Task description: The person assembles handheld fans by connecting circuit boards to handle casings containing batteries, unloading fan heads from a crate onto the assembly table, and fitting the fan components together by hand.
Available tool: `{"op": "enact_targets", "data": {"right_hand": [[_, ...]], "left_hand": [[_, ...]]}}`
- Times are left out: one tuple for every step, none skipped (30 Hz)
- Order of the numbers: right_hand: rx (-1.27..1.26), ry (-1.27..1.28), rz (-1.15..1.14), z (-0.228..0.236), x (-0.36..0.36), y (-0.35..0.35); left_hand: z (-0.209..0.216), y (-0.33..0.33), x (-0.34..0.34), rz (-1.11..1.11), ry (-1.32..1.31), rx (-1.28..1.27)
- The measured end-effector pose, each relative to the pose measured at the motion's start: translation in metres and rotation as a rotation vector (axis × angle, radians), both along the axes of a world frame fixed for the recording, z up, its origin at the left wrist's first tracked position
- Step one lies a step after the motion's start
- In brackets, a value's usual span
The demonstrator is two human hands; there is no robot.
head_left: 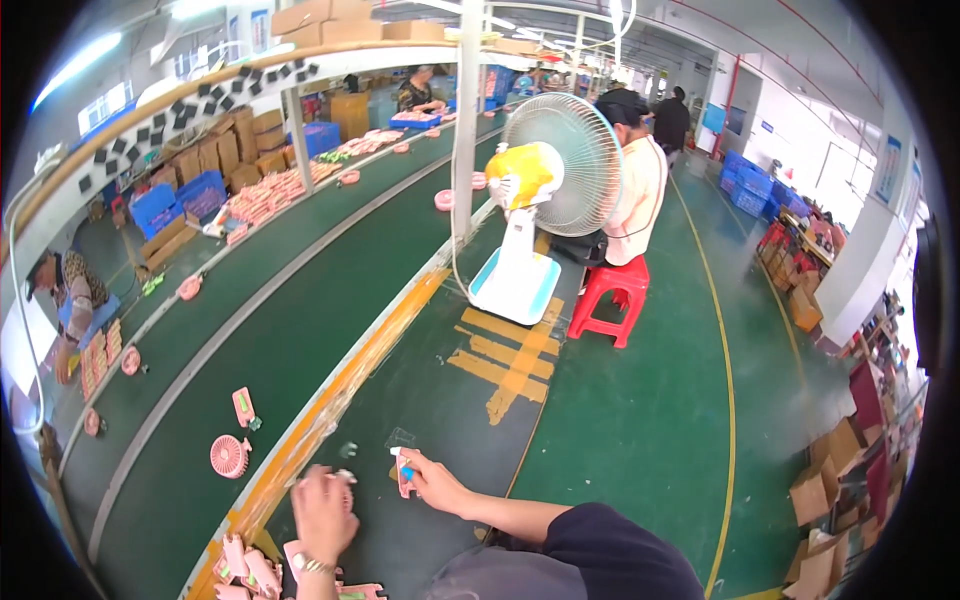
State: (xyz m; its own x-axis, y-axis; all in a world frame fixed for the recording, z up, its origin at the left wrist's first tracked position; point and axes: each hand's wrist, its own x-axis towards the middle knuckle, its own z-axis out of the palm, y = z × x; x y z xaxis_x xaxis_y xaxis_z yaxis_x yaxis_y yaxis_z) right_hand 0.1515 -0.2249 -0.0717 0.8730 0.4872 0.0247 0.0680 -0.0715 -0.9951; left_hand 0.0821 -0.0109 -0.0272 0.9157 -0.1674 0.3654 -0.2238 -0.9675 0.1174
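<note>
My right hand (438, 484) is closed around a pink plastic casing (404, 478), with a white tip and a spot of blue showing at the fingers. To its left, my left hand (325, 515) is curled over the dark worktable (420, 385), wearing a metal watch (313, 565). A small pale bit at its fingertips is too small to name. Below that hand lies a pile of pink casings (260, 572), partly hidden by the forearm. Small clear pieces (347, 450) lie on the table just beyond the hands.
A white and yellow desk fan (525, 195) stands at the table's far end, beside a person seated on a red stool (612, 300). Left of the taped edge (330, 405), the green conveyor carries a pink mini fan (230, 456) and a pink part (243, 407). Cartons (825, 480) stand right.
</note>
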Motion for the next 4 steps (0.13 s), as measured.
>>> {"op": "enact_targets", "data": {"right_hand": [[0.056, 0.115, -0.034, -0.001, -0.001, -0.006], [0.067, 0.129, 0.000, -0.007, 0.002, -0.011], [0.077, 0.117, -0.016, -0.008, 0.008, -0.017], [0.057, 0.141, 0.013, -0.009, 0.013, -0.024]], "left_hand": [[-0.004, -0.014, 0.011, -0.046, 0.139, -0.026], [-0.015, -0.019, 0.018, -0.039, 0.189, 0.002], [-0.026, -0.027, 0.021, -0.031, 0.240, 0.030], [-0.033, -0.026, 0.028, -0.046, 0.228, 0.041]]}}
